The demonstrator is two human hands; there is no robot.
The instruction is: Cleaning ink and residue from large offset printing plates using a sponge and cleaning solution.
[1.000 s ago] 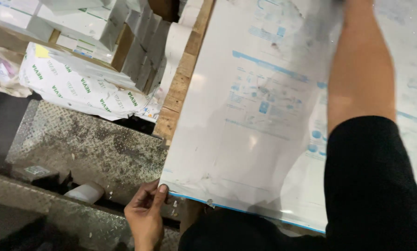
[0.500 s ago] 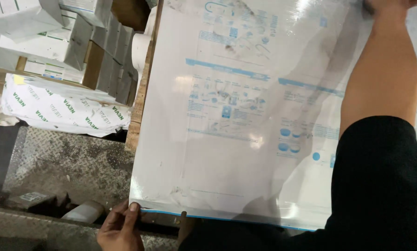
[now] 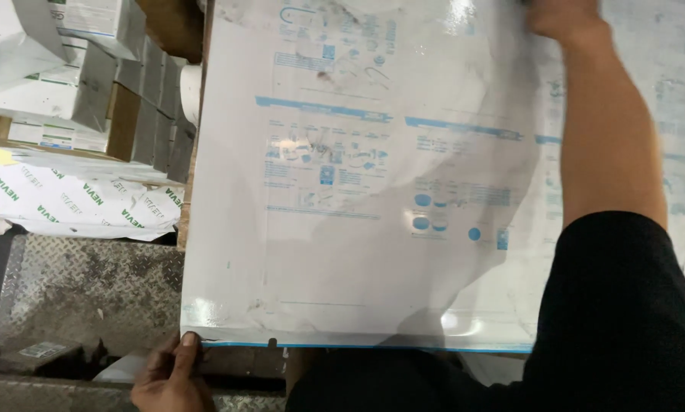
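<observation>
A large glossy white sheet with pale blue printed panels fills most of the head view, lying over a stack of similar sheets. My left hand grips its near left corner at the bottom edge, thumb on top. My right arm in a black sleeve reaches across the sheet, and my right hand presses on its far edge at the top of the frame. The fingers of that hand are partly cut off by the frame. The sheet bulges slightly and reflects light near its lower right.
A wooden pallet edge runs along the sheet's left side. Beyond it lie wrapped white paper packs and stacked white boxes. A dirty metal tread plate lies at lower left.
The view has shifted so the sheet sits more to the left and fills more of the frame. My left hand has slid left along the bottom edge to the corner.
</observation>
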